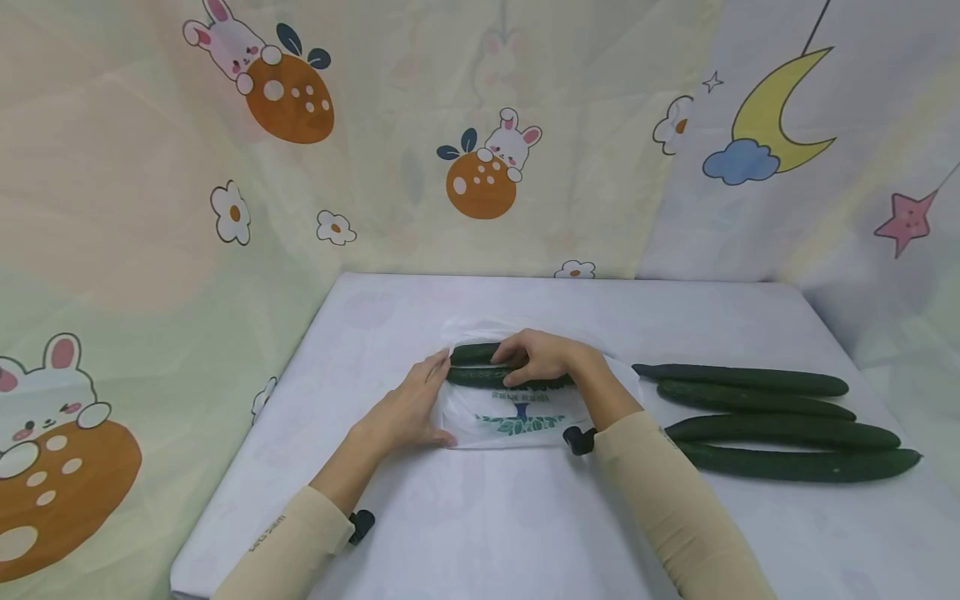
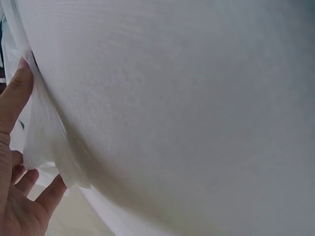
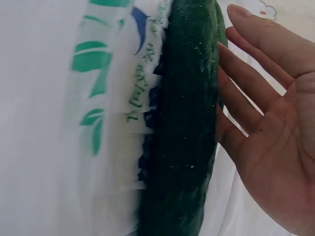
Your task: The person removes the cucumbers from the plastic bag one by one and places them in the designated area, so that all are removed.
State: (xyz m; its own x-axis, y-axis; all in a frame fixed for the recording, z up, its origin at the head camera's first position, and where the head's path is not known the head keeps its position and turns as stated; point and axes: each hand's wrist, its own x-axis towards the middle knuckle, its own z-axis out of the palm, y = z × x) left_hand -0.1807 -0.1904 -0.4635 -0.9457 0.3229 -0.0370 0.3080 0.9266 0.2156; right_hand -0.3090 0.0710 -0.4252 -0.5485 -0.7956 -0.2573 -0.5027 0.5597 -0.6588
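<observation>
Two dark green cucumbers, one behind (image 1: pixel 474 354) and one in front (image 1: pixel 472 377), lie side by side on a white plastic bag (image 1: pixel 465 421) with green and blue print. My left hand (image 1: pixel 408 408) grips the bag's left edge by the cucumbers' ends. Its thumb and fingers are spread along the thin film (image 2: pixel 47 132) in the left wrist view. Over the cucumbers reaches my right hand (image 1: pixel 543 354). In the right wrist view, its fingers (image 3: pixel 246 81) extend behind the near cucumber (image 3: pixel 184 123), tips hidden, with the thumb standing off to the side.
Several more cucumbers (image 1: pixel 783 431) lie roughly parallel on the right of the white-covered table (image 1: pixel 495 525). Behind the table hangs a cloth backdrop (image 1: pixel 405 167) printed with rabbits, flowers and a moon. A black wrist camera (image 1: pixel 579 440) sits at the right sleeve.
</observation>
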